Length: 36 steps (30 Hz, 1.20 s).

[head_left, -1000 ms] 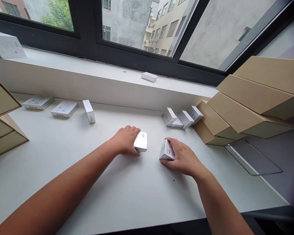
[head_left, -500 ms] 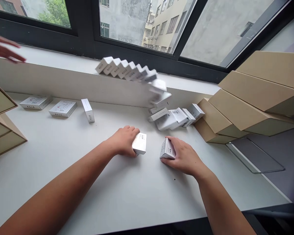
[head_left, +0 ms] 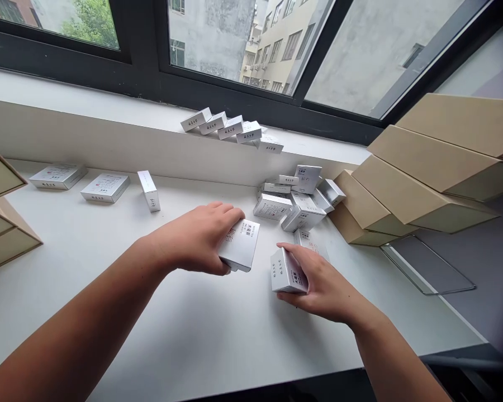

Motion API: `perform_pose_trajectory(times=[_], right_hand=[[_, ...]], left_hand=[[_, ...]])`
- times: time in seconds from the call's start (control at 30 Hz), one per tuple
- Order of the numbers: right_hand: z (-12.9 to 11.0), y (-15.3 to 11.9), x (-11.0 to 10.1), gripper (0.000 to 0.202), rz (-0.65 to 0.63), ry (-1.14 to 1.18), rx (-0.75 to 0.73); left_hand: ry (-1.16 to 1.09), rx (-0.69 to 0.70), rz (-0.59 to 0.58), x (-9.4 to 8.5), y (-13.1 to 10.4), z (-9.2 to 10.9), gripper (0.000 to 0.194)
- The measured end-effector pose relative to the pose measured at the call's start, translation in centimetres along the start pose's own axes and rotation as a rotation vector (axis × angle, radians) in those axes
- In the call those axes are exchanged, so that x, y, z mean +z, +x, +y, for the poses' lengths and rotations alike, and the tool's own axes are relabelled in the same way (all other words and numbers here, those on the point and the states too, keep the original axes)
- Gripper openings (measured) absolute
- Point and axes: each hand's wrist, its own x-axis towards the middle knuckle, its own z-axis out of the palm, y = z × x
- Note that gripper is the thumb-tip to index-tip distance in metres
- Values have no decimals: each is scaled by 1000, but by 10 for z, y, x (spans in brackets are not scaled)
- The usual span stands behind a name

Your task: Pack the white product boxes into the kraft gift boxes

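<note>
My left hand is closed around a small white printed box, tilted with its broad face toward me. My right hand grips white boxes that look like two held together, their printed ends facing left. Both hands are above the white table. Just behind my right hand lies another white box, partly hidden by it. Beyond it, several white boxes lie in a jumbled heap against the sill wall. On the window sill, several more boxes lean on one another in a row.
At the left lie two flat white boxes, and one white box stands on edge. Large tan cartons are stacked slantwise at the right, beside a thin wire frame. More tan cartons stand at the left edge.
The sill boxes have toppled further and several have come to rest in the heap below. Both my hands have come nearer with their boxes. The other person's hand at upper left has left view.
</note>
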Motion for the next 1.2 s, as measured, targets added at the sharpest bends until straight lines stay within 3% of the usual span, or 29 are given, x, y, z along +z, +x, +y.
perform_pose_trajectory(times=[0.43, 0.6, 1.2], right_hand=[[-36, 20, 14, 77, -65, -35, -111], [-37, 23, 17, 74, -49, -50, -129], [-38, 21, 20, 75, -17, -15, -108]], left_hand=[[-45, -64, -95, -1, -1, -2, 45], [-64, -82, -133, -2, 0, -2, 45], [-41, -80, -108, 0, -1, -6, 44]])
